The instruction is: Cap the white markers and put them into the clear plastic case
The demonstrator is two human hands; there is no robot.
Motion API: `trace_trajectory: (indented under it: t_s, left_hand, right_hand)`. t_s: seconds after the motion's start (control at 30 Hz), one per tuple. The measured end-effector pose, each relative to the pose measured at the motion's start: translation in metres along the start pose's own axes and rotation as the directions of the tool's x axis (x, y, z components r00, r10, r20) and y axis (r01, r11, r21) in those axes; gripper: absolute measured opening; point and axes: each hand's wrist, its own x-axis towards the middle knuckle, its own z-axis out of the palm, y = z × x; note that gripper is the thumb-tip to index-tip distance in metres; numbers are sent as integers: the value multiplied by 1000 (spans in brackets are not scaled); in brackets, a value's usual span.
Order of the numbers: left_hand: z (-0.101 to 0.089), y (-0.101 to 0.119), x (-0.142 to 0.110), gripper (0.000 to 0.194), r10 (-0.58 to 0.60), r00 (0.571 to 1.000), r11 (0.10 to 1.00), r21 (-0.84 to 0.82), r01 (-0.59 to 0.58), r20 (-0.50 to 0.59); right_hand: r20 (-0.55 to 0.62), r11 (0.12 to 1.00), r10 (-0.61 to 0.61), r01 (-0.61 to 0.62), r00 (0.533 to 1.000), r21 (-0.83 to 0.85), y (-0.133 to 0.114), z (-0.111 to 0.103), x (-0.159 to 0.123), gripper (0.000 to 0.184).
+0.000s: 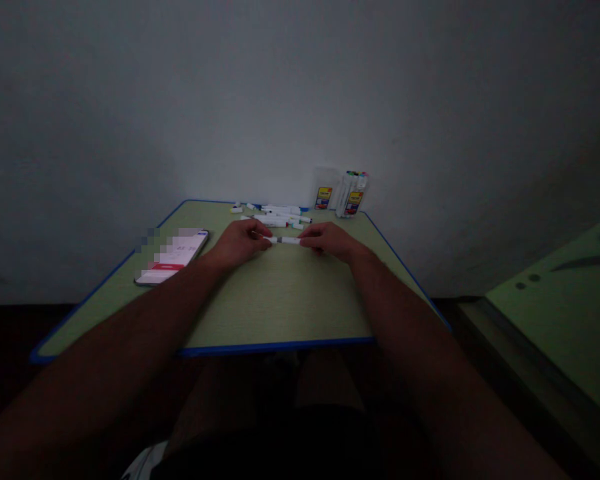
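Note:
A white marker (289,241) with a dark grey band lies level between my two hands, just above or on the table. My left hand (241,241) pinches its left end between thumb and fingers. At the other end, the fingers of my right hand (326,240) are closed on the marker too. Just behind my hands is a loose pile of white markers (280,215), some with coloured ends. A few short caps or marker pieces (237,209) sit left of the pile.
The pale green table (280,300) has a blue edge and stands against a grey wall. At its left lies a phone (173,257) with a lit screen. A clear case (324,193) and another case full of markers (351,195) stand at the back right.

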Motion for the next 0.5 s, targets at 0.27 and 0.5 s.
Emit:
trace_trajectory:
  t_s: [0.27, 0.5]
  left_hand:
    - [4, -6, 2, 17, 62, 997, 998, -30, -60, 45]
    - [3, -6, 3, 19, 47, 998, 999, 9, -47, 30]
  right_hand:
    - [36, 1000, 18, -17, 999, -8, -5, 2, -4, 15]
    - [27, 1000, -16, 16, 1000, 2, -3, 3, -3, 15]
